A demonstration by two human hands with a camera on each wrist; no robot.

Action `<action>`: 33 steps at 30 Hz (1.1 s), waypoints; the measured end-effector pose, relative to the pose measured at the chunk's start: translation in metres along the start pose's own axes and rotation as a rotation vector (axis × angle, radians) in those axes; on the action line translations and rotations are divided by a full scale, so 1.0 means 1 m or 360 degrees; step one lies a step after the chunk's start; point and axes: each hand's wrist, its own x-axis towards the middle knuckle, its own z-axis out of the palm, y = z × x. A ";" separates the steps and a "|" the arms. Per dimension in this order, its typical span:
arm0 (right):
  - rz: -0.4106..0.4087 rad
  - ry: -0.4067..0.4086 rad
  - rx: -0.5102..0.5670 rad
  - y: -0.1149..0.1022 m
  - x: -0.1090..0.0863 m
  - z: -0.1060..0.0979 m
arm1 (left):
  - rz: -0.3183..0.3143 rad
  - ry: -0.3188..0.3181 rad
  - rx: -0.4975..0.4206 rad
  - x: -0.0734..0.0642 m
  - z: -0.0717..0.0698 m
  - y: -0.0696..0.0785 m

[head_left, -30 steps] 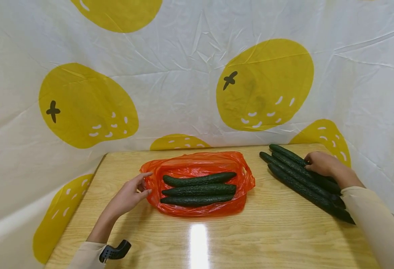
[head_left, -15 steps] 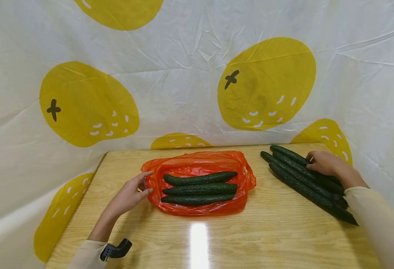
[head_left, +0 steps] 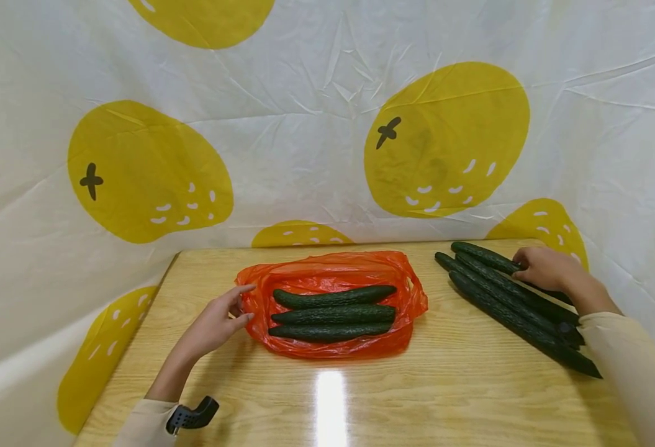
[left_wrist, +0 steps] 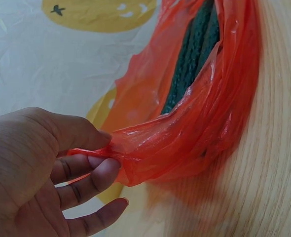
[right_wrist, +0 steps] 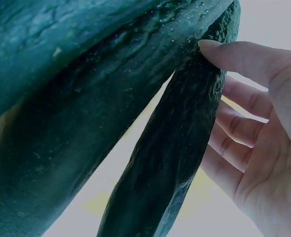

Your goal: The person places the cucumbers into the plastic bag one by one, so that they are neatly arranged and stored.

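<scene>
In the head view a red plastic bag (head_left: 327, 273) lies spread open at the middle of the table, with three dark green cucumbers (head_left: 333, 315) side by side in it. My left hand (head_left: 212, 326) is at the bag's left end. The left wrist view shows its thumb and fingers pinching a fold of the red plastic (left_wrist: 135, 148). At the right lies a group of several loose cucumbers (head_left: 506, 316), slanting toward the front right. Over the farthest cucumber (head_left: 480, 254), my right hand (head_left: 551, 273) grips it between thumb and fingers; its near end is partly hidden.
The wooden table (head_left: 405, 397) has a bright light reflection at its front. Behind and beside it hangs a white curtain (head_left: 282, 149) printed with yellow fruit. A black wrist strap (head_left: 193, 416) sits at the left sleeve.
My right hand has shifted slightly right, and a gap has opened between the farthest cucumber and those beside it. My left hand stays at the bag. The head view has shifted slightly.
</scene>
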 end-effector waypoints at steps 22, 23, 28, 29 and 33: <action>0.0023 0.0140 -0.0020 -0.009 -0.008 -0.006 | -0.0002 -0.0010 0.0027 0.002 -0.003 0.004; 0.0009 0.0158 -0.0023 -0.012 -0.008 -0.007 | -0.0003 -0.0009 0.0028 0.002 -0.003 0.004; -0.0085 0.0250 -0.0048 -0.025 -0.007 -0.010 | -0.0002 -0.0006 0.0028 0.002 -0.003 0.005; -0.0096 0.0266 -0.0047 -0.027 -0.006 -0.009 | -0.0004 -0.0007 0.0027 0.002 -0.003 0.005; -0.0099 0.0307 -0.0046 -0.035 -0.007 -0.009 | -0.0009 -0.0008 0.0027 0.001 -0.002 0.006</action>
